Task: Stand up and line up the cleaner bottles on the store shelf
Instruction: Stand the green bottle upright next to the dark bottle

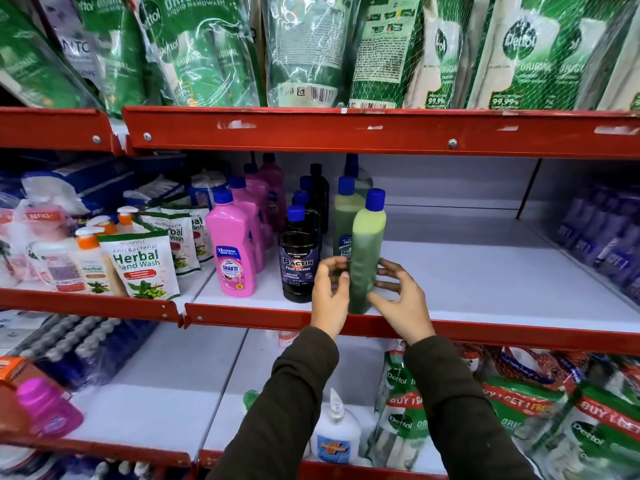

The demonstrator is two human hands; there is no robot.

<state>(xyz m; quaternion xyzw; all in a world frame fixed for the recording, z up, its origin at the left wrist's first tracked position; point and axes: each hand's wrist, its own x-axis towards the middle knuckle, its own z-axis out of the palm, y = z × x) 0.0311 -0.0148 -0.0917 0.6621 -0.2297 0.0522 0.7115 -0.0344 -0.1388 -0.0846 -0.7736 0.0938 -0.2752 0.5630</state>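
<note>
A green cleaner bottle with a blue cap stands upright at the front edge of the middle shelf, turned edge-on. My left hand and my right hand are on either side of its lower half, fingers curled around it. Behind it stand more green bottles. To the left runs a row of black Bactin bottles, and beyond that a row of pink Shakti bottles, all upright.
Herbal hand wash pouches and pump bottles fill the shelf section to the left. Purple packs sit at the far right. Dettol refill pouches hang above the red shelf rail. More Dettol packs and a white bottle lie on the shelf below.
</note>
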